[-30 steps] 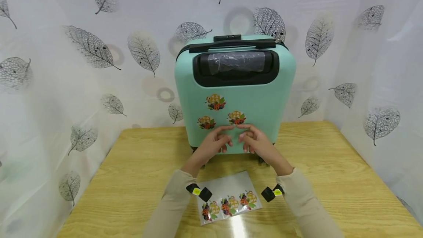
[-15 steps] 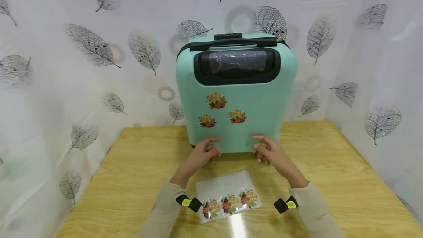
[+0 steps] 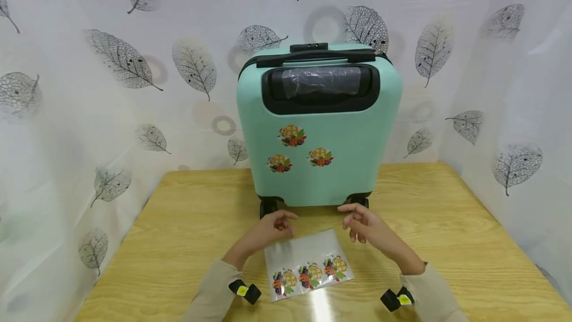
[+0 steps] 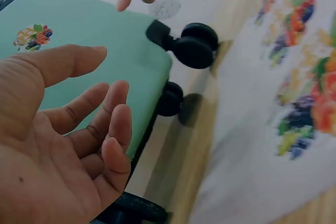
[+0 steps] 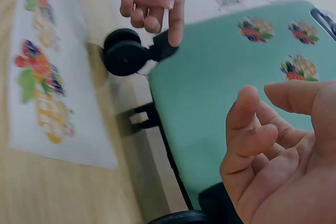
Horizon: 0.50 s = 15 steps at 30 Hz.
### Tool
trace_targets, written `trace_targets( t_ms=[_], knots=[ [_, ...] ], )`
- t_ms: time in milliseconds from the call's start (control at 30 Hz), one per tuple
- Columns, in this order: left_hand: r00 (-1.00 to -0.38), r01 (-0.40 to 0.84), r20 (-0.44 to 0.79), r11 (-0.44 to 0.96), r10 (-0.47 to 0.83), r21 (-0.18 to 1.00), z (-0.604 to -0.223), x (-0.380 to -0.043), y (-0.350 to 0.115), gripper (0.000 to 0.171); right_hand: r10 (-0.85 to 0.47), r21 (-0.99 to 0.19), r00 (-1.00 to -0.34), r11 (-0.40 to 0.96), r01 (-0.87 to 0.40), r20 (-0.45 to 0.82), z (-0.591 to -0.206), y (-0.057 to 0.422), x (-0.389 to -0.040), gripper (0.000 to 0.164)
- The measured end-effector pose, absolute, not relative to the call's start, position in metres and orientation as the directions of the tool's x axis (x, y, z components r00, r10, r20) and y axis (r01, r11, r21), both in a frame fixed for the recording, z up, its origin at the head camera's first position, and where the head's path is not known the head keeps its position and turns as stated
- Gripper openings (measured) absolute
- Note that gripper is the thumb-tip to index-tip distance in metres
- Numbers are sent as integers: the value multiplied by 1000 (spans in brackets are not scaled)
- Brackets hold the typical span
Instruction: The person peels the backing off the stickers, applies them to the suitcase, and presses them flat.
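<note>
A mint-green suitcase (image 3: 344, 133) stands upright on the table. Three round fruit stickers are on its front: an upper one (image 3: 292, 135), a lower left one (image 3: 279, 163) and a lower right one (image 3: 320, 157). My left hand (image 3: 270, 228), empty with loosely bent fingers, hovers at the upper left corner of a sticker sheet (image 3: 299, 250). Three more fruit stickers run along that sheet's near edge. To the right of the sheet is my right hand (image 3: 368, 227), holding nothing, its index finger extended toward the suitcase's base. Both wrist views show relaxed, bare palms.
Black wheels (image 3: 268, 207) support the suitcase on the wooden table (image 3: 192, 242). A black telescopic handle recess (image 3: 321, 88) under plastic film sits high on its front. Behind and at the sides hangs a white leaf-patterned curtain (image 3: 214, 133).
Both hands have drawn back from the suitcase front, down toward me and apart. The lower part of the suitcase and its wheels now show. Suitcase, stickers and sheet stay in place.
</note>
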<state>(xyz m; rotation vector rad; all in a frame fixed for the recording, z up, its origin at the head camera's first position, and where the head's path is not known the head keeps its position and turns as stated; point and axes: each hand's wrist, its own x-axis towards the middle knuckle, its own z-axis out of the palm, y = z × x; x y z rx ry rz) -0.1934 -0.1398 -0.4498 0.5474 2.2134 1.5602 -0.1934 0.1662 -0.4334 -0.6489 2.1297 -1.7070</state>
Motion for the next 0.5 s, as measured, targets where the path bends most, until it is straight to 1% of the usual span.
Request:
trace_targets(
  t_ms=[300,500],
  knots=[
    [-797,99,-159,386,583,917,-464,-174,-130,43,-641,-969,-767,199,-144,-18,-439,165,-173,41],
    [-781,111,-168,398,602,911,-467,-163,-134,42,-656,-963,-752,236,-126,-63,-446,167,-162,44]
  ],
)
